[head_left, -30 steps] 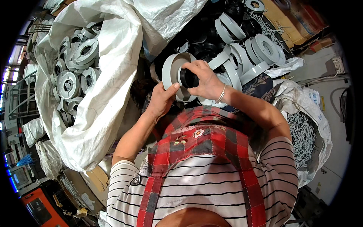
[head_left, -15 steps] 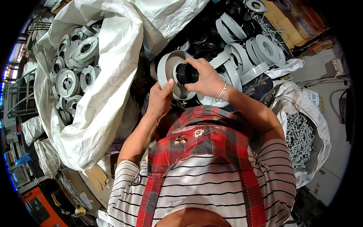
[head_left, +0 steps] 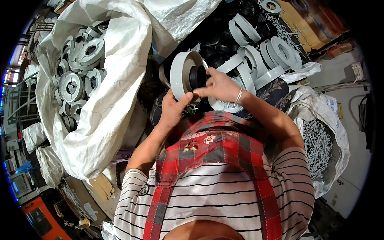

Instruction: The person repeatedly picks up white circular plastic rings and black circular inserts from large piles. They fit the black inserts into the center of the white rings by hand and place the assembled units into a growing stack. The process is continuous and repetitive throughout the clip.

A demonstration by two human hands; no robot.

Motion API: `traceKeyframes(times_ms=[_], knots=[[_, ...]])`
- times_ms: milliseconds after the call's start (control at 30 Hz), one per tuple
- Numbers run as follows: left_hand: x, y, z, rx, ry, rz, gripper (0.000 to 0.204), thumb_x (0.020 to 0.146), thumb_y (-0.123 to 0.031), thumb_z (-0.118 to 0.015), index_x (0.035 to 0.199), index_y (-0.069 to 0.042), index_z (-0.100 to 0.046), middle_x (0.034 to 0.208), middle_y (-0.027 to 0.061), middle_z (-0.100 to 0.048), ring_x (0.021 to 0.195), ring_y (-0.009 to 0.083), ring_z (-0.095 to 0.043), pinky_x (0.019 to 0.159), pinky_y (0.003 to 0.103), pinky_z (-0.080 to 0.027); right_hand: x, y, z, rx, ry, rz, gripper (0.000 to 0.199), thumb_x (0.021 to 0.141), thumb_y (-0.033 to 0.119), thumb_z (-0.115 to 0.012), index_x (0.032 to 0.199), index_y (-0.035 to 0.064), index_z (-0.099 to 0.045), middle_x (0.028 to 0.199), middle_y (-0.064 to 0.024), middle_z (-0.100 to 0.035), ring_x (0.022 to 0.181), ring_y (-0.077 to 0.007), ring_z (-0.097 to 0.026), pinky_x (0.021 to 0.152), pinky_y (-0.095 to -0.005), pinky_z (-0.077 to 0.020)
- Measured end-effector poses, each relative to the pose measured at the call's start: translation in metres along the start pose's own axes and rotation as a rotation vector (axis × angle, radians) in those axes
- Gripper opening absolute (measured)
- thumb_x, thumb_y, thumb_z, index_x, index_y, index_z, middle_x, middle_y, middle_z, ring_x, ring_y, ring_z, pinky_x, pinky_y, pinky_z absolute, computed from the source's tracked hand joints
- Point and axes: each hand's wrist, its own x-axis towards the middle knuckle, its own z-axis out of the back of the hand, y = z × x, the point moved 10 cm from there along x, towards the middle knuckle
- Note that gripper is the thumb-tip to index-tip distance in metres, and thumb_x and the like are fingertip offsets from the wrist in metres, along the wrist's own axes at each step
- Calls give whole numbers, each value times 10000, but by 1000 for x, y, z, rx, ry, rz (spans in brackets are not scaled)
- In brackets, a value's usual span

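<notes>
**Grey reel and black core held in both hands**

Reel (head_left: 185, 76), grey and round with a wide flange, sits tilted in front of the person's chest, its open face turned toward the right hand. A black ring (head_left: 198, 77) sits at its centre. The left hand (head_left: 173, 109) grasps the reel's lower rim from below, thumb pressed up against the flange. The right hand (head_left: 219, 86), a thin bracelet at its wrist, closes its fingers on the black ring from the side. Just beyond the right grip lies a heap of similar grey reels (head_left: 272, 52) mixed with black rings. Out past the left grip, a big white sack (head_left: 116, 100) holds more grey reels (head_left: 78, 68). Well off to the right, a second white bag (head_left: 340, 132) holds pale metal pieces.
</notes>
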Motion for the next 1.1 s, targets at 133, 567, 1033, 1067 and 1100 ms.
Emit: traceKeyframes(times_ms=[133, 567, 1033, 1067, 1100], knots=[[-2, 4, 3, 59, -22, 29, 392, 875, -231, -652, 1133, 33, -523, 1020, 59, -603, 898, 114, -552, 802, 269, -447, -12, -38, -19, 197, 210, -399, 454, 809, 387, -698, 764, -41, -551, 606, -126, -603, 470, -181, -599, 443, -265, -496], [-7, -51, -3, 84, 32, -41, 382, 878, -178, -652, 1145, 53, -506, 1033, 71, -612, 908, 118, -568, 816, 272, -467, 8, 27, 9, 135, 8, -93, 744, 711, 399, -785, 1165, -100, -472, 807, -94, -599, 674, -112, -601, 592, -243, -500], [-6, -8, -5, -350, 94, 346, 394, 905, -225, -604, 1165, 52, -503, 1060, 115, -609, 936, 182, -608, 842, 348, -507, -18, 83, -15, -632, 180, 642, 715, 577, 192, -786, 1165, -8, -432, 1075, -149, -493, 1039, -307, -495, 852, -374, -465], [-7, -8, -6, -346, 85, 329, 394, 903, -225, -606, 1165, 52, -503, 1063, 117, -608, 940, 185, -610, 847, 355, -510, -15, 78, -11, -556, 124, 591, 734, 584, 200, -788, 1188, -9, -427, 1099, -152, -491, 1070, -303, -488, 879, -370, -454], [-8, -15, -9, -307, 62, 272, 399, 898, -222, -617, 1168, 50, -507, 1068, 115, -610, 944, 184, -606, 852, 330, -492, -11, 72, -7, -483, 69, 539, 753, 591, 207, -791, 1210, -10, -422, 1124, -155, -489, 1100, -300, -480, 905, -366, -443]])
